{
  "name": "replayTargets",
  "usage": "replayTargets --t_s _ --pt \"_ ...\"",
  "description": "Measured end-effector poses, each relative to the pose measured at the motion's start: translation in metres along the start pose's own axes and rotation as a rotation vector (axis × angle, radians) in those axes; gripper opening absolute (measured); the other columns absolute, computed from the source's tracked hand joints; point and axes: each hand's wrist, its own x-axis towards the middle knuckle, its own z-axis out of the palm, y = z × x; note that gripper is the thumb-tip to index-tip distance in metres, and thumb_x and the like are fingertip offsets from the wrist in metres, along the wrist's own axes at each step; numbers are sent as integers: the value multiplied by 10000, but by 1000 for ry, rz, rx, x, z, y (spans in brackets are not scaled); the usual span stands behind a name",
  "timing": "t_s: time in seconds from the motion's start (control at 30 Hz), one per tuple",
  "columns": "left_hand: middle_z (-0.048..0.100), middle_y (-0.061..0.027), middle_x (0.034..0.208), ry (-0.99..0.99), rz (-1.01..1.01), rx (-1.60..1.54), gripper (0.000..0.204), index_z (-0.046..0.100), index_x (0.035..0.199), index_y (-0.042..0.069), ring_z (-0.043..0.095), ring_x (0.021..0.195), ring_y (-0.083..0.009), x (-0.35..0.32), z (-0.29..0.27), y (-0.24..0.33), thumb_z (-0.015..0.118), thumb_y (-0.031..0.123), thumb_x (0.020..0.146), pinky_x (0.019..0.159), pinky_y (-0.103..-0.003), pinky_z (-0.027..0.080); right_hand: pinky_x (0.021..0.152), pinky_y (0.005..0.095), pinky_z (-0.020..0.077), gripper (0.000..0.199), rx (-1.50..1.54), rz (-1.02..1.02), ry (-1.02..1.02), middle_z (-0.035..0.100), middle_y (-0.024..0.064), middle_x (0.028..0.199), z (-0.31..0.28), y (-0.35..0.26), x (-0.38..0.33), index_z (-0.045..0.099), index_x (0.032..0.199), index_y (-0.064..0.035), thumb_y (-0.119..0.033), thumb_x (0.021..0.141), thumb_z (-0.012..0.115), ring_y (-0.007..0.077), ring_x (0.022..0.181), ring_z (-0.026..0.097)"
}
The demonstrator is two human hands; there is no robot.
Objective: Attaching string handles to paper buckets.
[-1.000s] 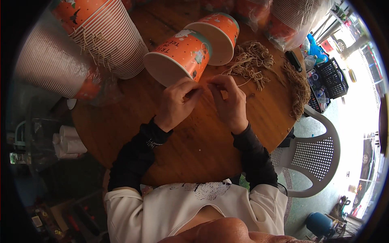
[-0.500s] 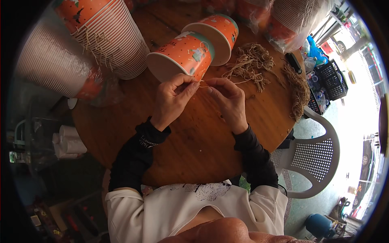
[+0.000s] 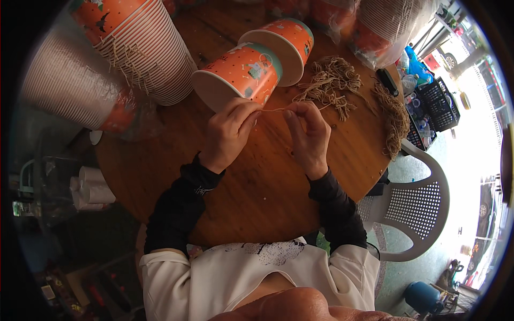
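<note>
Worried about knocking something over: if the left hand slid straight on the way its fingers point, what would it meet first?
Probably the nearer orange paper cup lying on its side: the left hand, pinching a thin string, points up and away toward it. Depth is unclear; it may already be touching.

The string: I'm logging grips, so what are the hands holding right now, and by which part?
A short length of tan string, pinched at each end: left hand on one end, right hand on the other, beside the orange paper cup.
</note>
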Motion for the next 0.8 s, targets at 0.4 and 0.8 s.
replayTargets --t_s 0.4,0.8 --pt "623 -37 780 -226 -594 -745 93 603 927 14 577 582 -71 -4 -11 10 655 90 913 498 -204 440 724 355 478 165 -325 -398 95 597 72 866 -6 -23 15 621 911 -40 26 770 676 264 833 582" --pt "653 -57 876 -121 -599 -857 126 610 987 12 552 558 -76 -7 2 5 615 132 951 481 -192 391 919 427 456 229 -725 -722 -168 585 44 975 -14 -37 59 622 876 -82 -94 650 652 258 964 562"
